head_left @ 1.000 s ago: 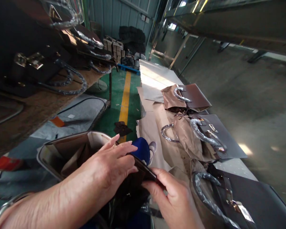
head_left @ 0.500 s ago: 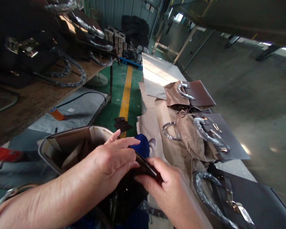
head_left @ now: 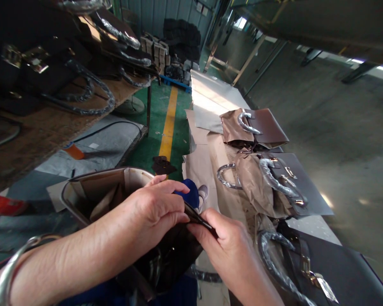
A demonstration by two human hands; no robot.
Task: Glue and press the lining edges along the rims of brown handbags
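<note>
A dark, stiff-walled handbag with a pale beige lining [head_left: 175, 257] is open in front of the person, just above blue clothing [head_left: 183, 291]. The bare right hand [head_left: 231, 246] pinches the bag's upper edge between thumb and fingers. The bare left hand [head_left: 158, 206], below a shiny silver bangle [head_left: 14, 263] on the wrist, lies over the same edge with bent fingers; whether it grips or only rests there, I cannot tell. Beside the right hand, a black handbag with a plastic-wrapped handle [head_left: 338, 263] lies nearest, then a smooth grey handbag [head_left: 309, 182] and a brown handbag [head_left: 270, 125] farther along the beige paper sheets [head_left: 201, 170].
</note>
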